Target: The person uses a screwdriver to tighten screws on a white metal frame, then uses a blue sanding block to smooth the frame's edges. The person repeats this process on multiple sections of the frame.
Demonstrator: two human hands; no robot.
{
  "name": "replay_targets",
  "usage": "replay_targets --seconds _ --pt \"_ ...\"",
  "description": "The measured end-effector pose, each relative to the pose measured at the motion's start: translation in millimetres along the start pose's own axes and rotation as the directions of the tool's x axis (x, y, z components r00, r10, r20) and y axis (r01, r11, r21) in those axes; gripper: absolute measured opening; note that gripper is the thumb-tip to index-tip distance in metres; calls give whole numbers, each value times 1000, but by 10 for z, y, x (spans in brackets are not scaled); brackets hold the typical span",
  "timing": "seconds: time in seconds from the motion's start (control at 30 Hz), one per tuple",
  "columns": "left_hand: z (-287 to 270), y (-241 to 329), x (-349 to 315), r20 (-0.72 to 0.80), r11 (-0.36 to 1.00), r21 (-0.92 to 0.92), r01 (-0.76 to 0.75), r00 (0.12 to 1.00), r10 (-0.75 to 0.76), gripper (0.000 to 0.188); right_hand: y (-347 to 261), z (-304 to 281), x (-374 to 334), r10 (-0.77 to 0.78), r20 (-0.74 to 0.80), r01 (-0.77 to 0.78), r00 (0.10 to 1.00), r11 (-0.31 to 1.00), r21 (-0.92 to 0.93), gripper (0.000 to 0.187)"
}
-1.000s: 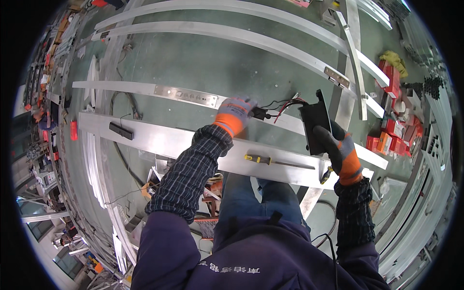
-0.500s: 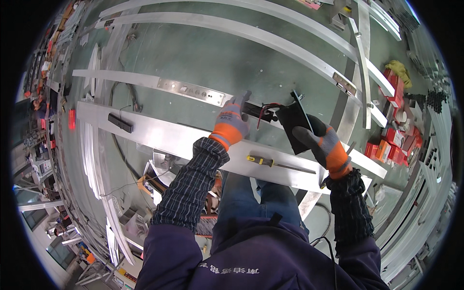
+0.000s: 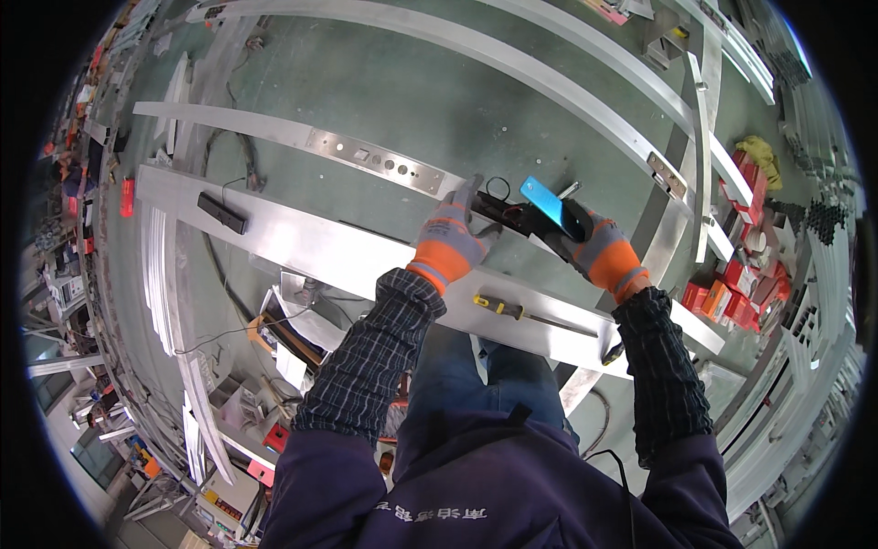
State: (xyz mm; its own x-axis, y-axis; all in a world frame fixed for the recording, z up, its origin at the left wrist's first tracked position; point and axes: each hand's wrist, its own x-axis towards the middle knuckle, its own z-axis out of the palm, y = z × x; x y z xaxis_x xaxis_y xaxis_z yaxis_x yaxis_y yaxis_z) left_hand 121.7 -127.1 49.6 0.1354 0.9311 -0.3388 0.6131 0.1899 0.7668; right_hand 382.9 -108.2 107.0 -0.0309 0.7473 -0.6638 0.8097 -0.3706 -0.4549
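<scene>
In my right hand (image 3: 604, 249), gloved in grey and orange, is a black panel with a glossy blue face (image 3: 546, 203), tilted above the narrow metal bar (image 3: 274, 134). My left hand (image 3: 455, 236), in a matching glove, has its thumb and forefinger closed around a long black part (image 3: 498, 211) lying along that bar. Thin dark wires run between the black part and the panel; where they join is hidden. Nearer to me, a yellow-and-black screwdriver (image 3: 498, 306) rests on the wide metal profile (image 3: 320, 261). A black oblong piece (image 3: 222, 212) lies on its left end.
Long metal profiles (image 3: 430, 35) span the far side. A crossing bar (image 3: 701, 156) stands at the right. Red boxes (image 3: 732, 293) and a yellow cloth (image 3: 761, 157) lie at the right. Below the wide profile, a dark cable (image 3: 229, 293) hangs at the left.
The panel has been turned in my right hand, so its blue face shows instead of its black side, and it is nearer to my left hand. My left hand stays at the black part.
</scene>
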Motion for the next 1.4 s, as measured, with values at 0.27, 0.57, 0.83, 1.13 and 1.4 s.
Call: replay_targets --seconds 0.27,0.57,0.83,1.13,1.4 --pt "85 71 45 274 912 403 -76 961 -41 38 185 36 -18 -218 58 225 974 954 -199 61" --pt "244 -184 194 140 953 292 -79 989 39 37 -16 -19 137 -85 -7 84 996 990 -116 63" --pt "73 -69 226 147 898 437 57 980 -133 43 -238 -29 140 -97 -4 92 995 957 -276 73" --pt "95 -382 -212 -16 988 86 130 992 -129 65 -253 334 216 -205 -50 171 977 908 -383 65" --pt "33 -482 -313 -143 977 -167 135 977 -159 79 -429 536 180 -325 -55 253 944 820 -513 63"
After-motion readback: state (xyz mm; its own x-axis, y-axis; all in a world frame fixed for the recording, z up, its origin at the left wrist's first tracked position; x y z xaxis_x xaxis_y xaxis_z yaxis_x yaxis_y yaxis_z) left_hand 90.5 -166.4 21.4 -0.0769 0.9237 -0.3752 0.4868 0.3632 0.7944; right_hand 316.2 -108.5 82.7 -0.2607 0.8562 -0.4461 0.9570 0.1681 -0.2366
